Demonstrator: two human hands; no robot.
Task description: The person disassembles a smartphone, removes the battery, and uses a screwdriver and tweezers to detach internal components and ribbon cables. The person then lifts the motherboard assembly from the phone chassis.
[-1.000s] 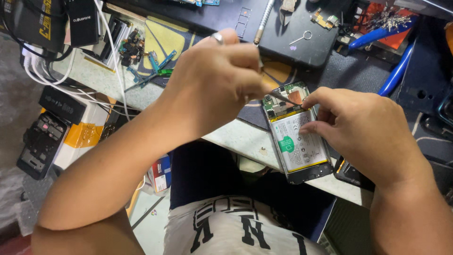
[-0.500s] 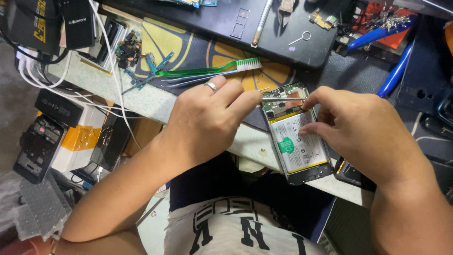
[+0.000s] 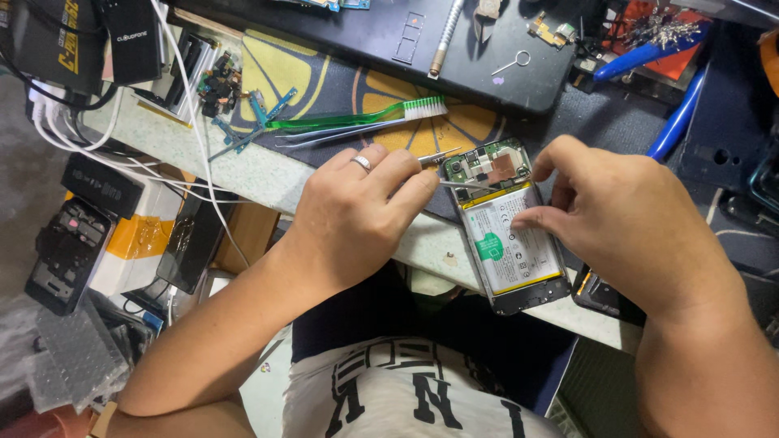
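Since a moment ago the left hand (image 3: 357, 215) has barely shifted, its silver metal tweezers (image 3: 454, 183) still pinched between thumb and fingers, tips now resting at the top of the opened smartphone with its back cover off (image 3: 505, 223). That phone lies at the near edge of the pale speckled worktable (image 3: 268, 174), battery side up, close to the person's lap. Pressing on the white battery with curled fingertips, the right hand (image 3: 617, 219) pins the phone flat, probably so it won't slide under the tweezers. Just beyond lie a green-handled toothbrush (image 3: 357, 120) and a second pair of tweezers on a dark mat printed with yellow shapes (image 3: 324, 85). Farther back sits a black tray (image 3: 454, 49) of small parts, blue-handled tools (image 3: 649, 53) to its right.
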